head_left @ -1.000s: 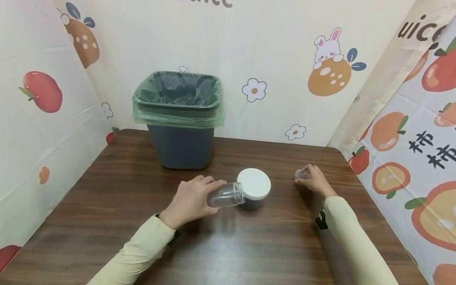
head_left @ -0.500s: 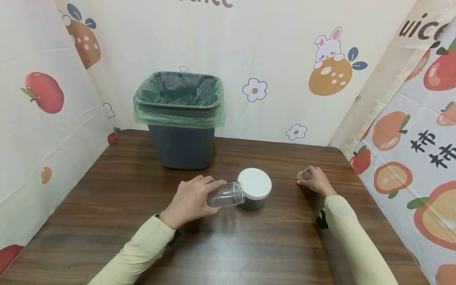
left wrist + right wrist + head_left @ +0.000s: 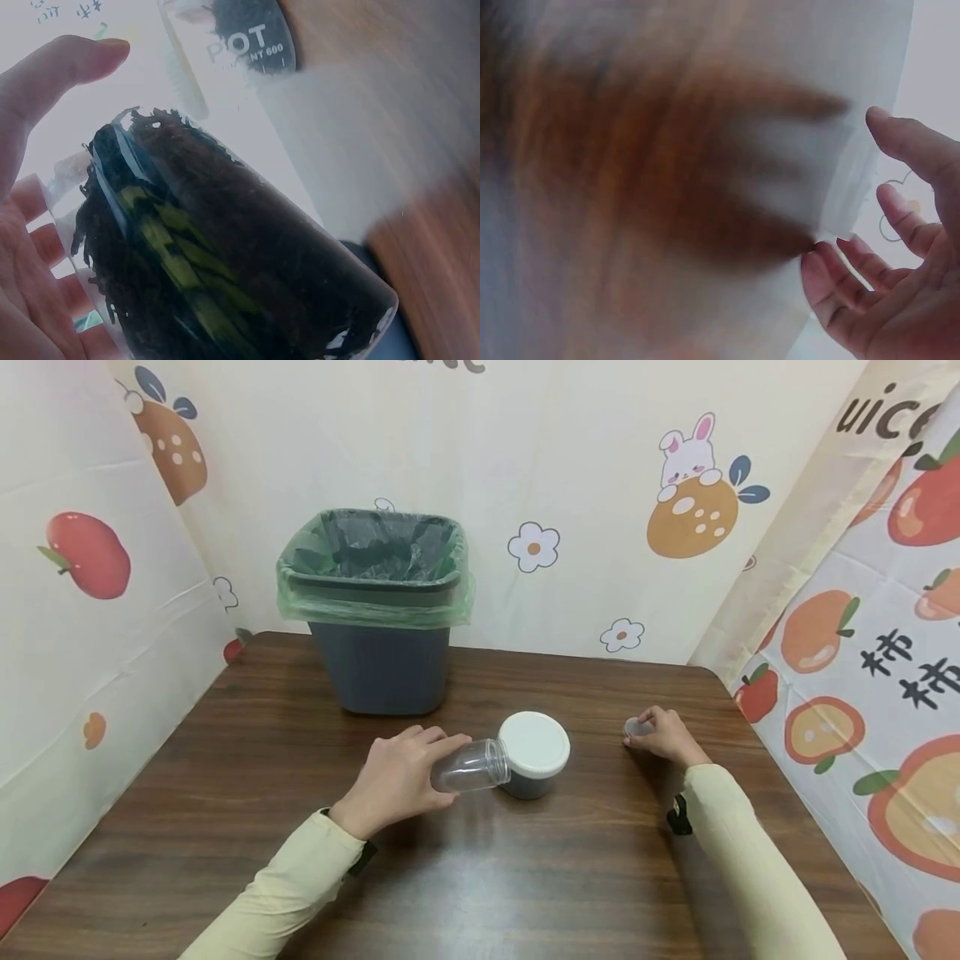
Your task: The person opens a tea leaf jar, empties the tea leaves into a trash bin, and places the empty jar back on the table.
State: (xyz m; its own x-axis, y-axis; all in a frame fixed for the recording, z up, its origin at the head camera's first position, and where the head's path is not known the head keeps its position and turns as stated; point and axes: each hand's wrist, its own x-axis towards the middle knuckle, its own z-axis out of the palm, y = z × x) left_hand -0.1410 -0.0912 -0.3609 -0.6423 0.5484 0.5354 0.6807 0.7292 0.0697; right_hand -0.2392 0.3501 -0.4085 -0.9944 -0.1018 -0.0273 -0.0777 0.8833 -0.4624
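Observation:
My left hand (image 3: 397, 777) grips a clear jar (image 3: 467, 767) round its body. The jar lies tilted nearly sideways above the table, its threaded, uncapped mouth facing right. Right by that mouth stands a dark tub with a white lid (image 3: 534, 743). In the left wrist view, the jar (image 3: 225, 255) fills the middle with dark reflections, and pale lettering reading POT shows on the tub (image 3: 251, 45) behind it. Farther right, my right hand (image 3: 666, 737) holds a small translucent round lid (image 3: 637, 727) by its edge, low over the table. Fingers (image 3: 821, 281) are curved in the blurred right wrist view.
A dark bin (image 3: 382, 668) with a green plastic liner (image 3: 375, 610) stands at the back left of the brown wooden table (image 3: 517, 893). Printed fabric walls (image 3: 570, 460) enclose the table behind and on both sides.

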